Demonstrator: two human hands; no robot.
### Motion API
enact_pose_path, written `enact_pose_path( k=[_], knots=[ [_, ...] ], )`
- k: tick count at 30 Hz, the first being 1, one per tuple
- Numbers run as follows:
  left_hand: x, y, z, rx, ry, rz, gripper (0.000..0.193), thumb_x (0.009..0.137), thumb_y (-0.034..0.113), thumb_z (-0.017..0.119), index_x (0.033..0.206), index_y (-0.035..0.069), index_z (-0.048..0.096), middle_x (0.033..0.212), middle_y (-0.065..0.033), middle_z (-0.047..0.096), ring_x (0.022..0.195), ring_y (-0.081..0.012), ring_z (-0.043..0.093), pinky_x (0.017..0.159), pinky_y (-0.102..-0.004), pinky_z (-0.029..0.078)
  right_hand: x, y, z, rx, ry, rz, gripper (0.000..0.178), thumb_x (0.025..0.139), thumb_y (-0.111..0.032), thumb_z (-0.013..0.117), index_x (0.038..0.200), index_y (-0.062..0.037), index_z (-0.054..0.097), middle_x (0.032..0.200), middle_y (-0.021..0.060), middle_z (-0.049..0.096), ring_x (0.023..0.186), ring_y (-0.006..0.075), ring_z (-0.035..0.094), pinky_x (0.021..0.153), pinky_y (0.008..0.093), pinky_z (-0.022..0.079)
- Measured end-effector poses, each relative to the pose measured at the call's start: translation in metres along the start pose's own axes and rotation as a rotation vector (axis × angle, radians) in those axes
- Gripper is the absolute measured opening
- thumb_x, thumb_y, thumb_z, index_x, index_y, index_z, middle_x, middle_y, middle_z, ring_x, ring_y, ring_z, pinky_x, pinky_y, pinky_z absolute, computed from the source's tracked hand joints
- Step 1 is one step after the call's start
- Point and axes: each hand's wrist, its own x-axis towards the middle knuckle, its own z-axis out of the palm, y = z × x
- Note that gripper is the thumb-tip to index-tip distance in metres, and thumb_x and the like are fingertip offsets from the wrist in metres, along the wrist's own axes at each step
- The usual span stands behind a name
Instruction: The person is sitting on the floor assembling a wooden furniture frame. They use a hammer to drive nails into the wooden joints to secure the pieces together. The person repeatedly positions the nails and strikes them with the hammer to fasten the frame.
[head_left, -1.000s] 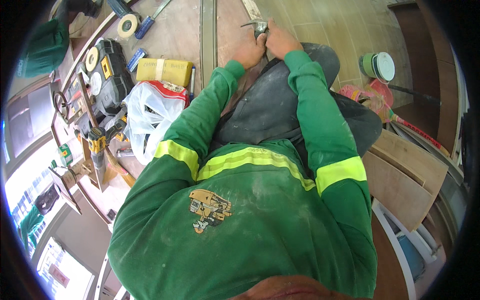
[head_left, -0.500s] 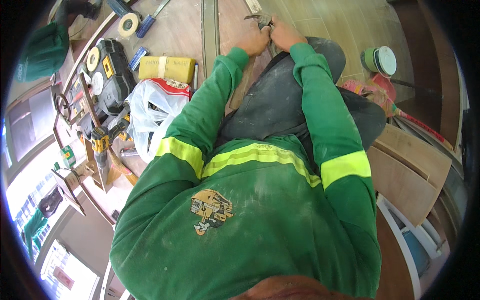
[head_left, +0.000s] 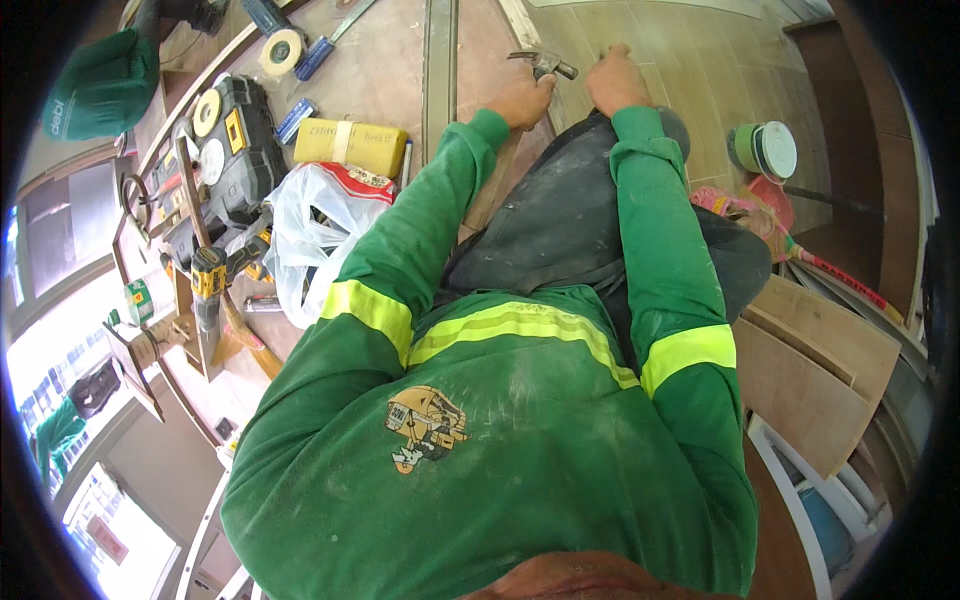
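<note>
My left hand (head_left: 521, 103) is closed around a claw hammer (head_left: 543, 65), whose metal head sticks out beyond the fingers. Apart from it on the right, my right hand (head_left: 614, 82) is over the wood-look floor (head_left: 690, 60) with its fingers drawn together. Whatever those fingertips pinch, if anything, is too small to make out. A light wooden strip (head_left: 519, 22) runs up from near the hammer, and a long grey metal strip (head_left: 439, 70) lies left of my left hand.
To the left are a yellow wrapped block (head_left: 350, 143), a white plastic bag (head_left: 318, 225), a black tool case (head_left: 243, 150) and a cordless drill (head_left: 208, 280). On the right are a round tub (head_left: 772, 150) and wooden boards (head_left: 815, 370). Another person's green sleeve (head_left: 62, 430) shows far left.
My right hand has come away from the hammer and my left hand, moving to the right. The hammer stays in my left hand, its head now in plain view. The whole view has shifted slightly.
</note>
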Motion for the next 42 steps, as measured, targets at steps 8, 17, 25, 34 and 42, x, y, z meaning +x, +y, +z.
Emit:
enact_pose_path(
  k=[8, 17, 25, 34, 42],
  knots=[
    [0.020, -0.025, 0.017, 0.229, 0.119, 0.199, 0.068, 0.107, 0.046, 0.049, 0.146, -0.008, 0.039, 0.091, -0.0270, 0.068, 0.077, -0.0365, 0.072, 0.065, -0.0491, 0.058, -0.014, -0.016, 0.001, -0.122, -0.133, -0.251, 0.028, 0.097, -0.019, 0.056, 0.109, 0.0016, 0.070, 0.107, 0.0311, 0.074, 0.103, 0.0501, 0.072, 0.093, 0.0568, 0.057],
    [-0.020, 0.005, 0.014, 0.290, 0.234, 0.174, 0.056, 0.109, 0.047, 0.046, 0.127, -0.006, 0.049, 0.105, -0.0413, 0.068, 0.102, -0.0590, 0.065, 0.091, -0.0627, 0.050, -0.016, -0.004, 0.006, -0.041, -0.332, -0.286, 0.048, 0.098, -0.022, 0.055, 0.136, 0.0066, 0.052, 0.115, 0.0339, 0.071, 0.109, 0.0493, 0.070, 0.097, 0.0553, 0.056],
    [-0.021, -0.012, 0.032, 0.245, 0.324, 0.223, 0.050, 0.108, 0.044, 0.050, 0.120, -0.004, 0.048, 0.099, -0.0400, 0.068, 0.093, -0.0605, 0.064, 0.082, -0.0659, 0.050, -0.028, -0.012, 0.012, -0.199, -0.213, -0.306, 0.054, 0.101, -0.021, 0.053, 0.150, 0.0008, 0.047, 0.105, 0.0314, 0.073, 0.100, 0.0487, 0.072, 0.089, 0.0571, 0.058],
    [-0.019, -0.016, 0.031, 0.219, 0.400, 0.284, 0.045, 0.108, 0.042, 0.053, 0.118, -0.002, 0.049, 0.090, -0.0382, 0.068, 0.086, -0.0597, 0.065, 0.075, -0.0665, 0.051, -0.027, -0.025, -0.004, -0.446, -0.221, -0.384, 0.038, 0.101, -0.014, 0.052, 0.133, 0.0049, 0.056, 0.106, 0.0238, 0.077, 0.098, 0.0416, 0.076, 0.084, 0.0529, 0.062],
    [-0.018, -0.010, 0.029, 0.225, 0.388, 0.260, 0.043, 0.108, 0.041, 0.052, 0.119, -0.001, 0.048, 0.090, -0.0404, 0.067, 0.086, -0.0614, 0.064, 0.075, -0.0673, 0.051, -0.022, -0.016, 0.009, -0.430, -0.175, -0.452, 0.046, 0.101, -0.014, 0.048, 0.142, 0.0062, 0.054, 0.099, 0.0281, 0.075, 0.093, 0.0456, 0.075, 0.079, 0.0556, 0.060]
  ],
)
